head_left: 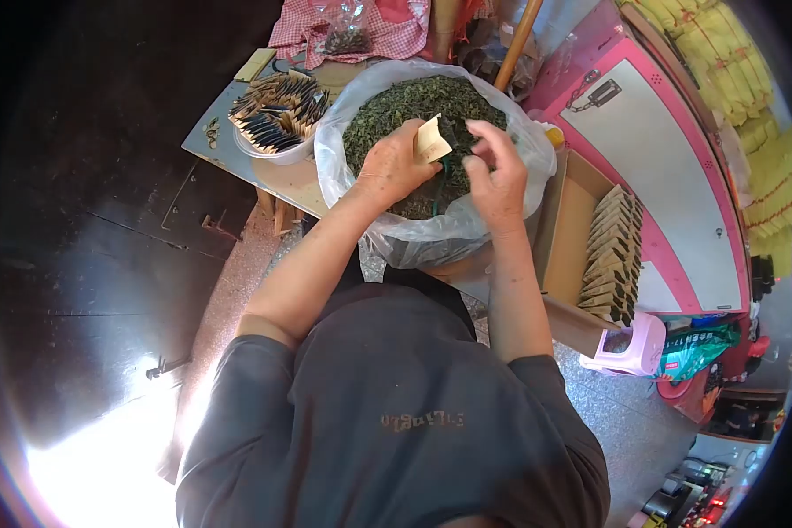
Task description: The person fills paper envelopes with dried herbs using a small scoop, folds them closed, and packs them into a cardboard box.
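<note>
My left hand (392, 169) is closed around a small tan paper packet (431, 141), holding it over a large bowl lined with a clear plastic bag (333, 167). Dark green dried leaves (396, 106) fill the bowl. Just right of the packet is my right hand (499, 180), thumb and fingers bent but apart, with nothing visible between them. A dark green edge of a tool or scoop (440, 185) shows among the leaves below the packet; most of it is hidden.
A round tub (282, 157) of tan and dark packets stands left on the table (204, 132). To the right, a cardboard box (559, 238) holds a row of filled-looking packets (612, 255). Beyond are a pink-and-white cabinet (660, 150), a pink stool (629, 348) and a checked cloth (299, 31).
</note>
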Demonstrator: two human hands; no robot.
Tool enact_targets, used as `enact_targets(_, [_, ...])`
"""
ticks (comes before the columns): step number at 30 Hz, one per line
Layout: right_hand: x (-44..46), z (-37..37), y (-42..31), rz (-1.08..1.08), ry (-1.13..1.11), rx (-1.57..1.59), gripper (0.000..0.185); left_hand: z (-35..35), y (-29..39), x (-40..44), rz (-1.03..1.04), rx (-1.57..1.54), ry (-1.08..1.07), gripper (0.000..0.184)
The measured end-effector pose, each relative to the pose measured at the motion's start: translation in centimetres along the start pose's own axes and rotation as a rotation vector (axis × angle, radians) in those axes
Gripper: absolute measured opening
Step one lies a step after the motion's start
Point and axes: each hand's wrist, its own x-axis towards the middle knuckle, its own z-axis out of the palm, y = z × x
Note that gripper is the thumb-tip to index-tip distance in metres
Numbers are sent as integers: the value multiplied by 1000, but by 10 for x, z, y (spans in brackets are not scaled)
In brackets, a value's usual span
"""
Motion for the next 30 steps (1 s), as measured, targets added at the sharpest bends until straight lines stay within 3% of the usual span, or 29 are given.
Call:
enact_targets(2, [4, 7, -4, -46, -176, 0, 40, 6, 3, 4, 76, -38, 27, 61])
enact_targets(3, [6, 9, -3, 10, -170, 35, 38, 4, 13, 3, 41, -56, 28, 50])
enact_targets(6, [10, 4, -1, 124, -112, 231, 32, 3, 15, 2, 45, -58, 71, 50])
enact_targets(10, [15, 3, 14, 124, -105, 170, 23, -6, 15, 0, 79, -188, 4, 64])
enact_targets(12, [19, -2, 21, 88, -39, 240, 18, -7, 12, -3, 62, -217, -33, 71])
enact_targets(14, [23, -12, 16, 211, 30, 436, 15, -3, 4, -5, 40, -442, -86, 72])
enact_targets(18, [24, -22, 18, 230, 33, 479, 12, -8, 11, -9, -5, -370, -106, 73])
enact_targets(20, [22, -21, 16, 197, 21, 465, 12, -2, 8, -9, 186, -131, 5, 76])
enact_targets(24, [21, -4, 13, 94, 44, 365, 12, 8, 17, -4, 250, -91, 40, 76])
enact_targets(26, [19, 13, -2, 65, 73, 268, 8, 15, 24, -5, 183, -101, 77, 71])
enact_targets(28, [18, 20, -17, -4, 52, 201, 11, 16, 11, -3, 148, -74, -23, 50])
enact_targets(29, [18, 16, -20, -27, 44, 198, 11, 18, 0, -1, 326, -123, 19, 42])
enact_targets(30, [18, 12, -23, -51, 27, 200, 11, 14, 6, -3, 189, -146, 14, 37])
